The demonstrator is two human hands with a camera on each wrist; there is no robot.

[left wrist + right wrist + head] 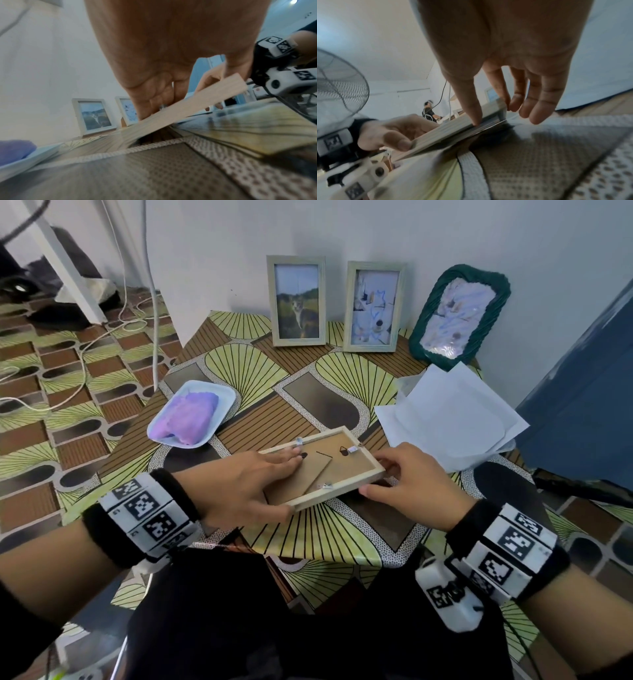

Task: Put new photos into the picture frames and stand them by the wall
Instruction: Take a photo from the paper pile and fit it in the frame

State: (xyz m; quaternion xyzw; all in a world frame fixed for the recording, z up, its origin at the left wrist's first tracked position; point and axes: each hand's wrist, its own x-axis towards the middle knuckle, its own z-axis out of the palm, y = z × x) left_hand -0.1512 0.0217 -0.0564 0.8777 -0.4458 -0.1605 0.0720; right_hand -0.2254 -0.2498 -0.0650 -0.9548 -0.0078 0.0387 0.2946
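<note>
The wooden frame (325, 469) lies face down near the front of the counter (342, 378), one end tilted up; the left hand (239, 484) lies flat with straight fingers on its backing board, the right hand (411, 474) pinches its right end between thumb and fingers. It looks light and stiff, probably glazed and so fragile, best held by the rails; loose white papers (452, 419), a tray of purple cloth (191, 414) and three frames standing by the wall (375, 306) sit near.
</note>
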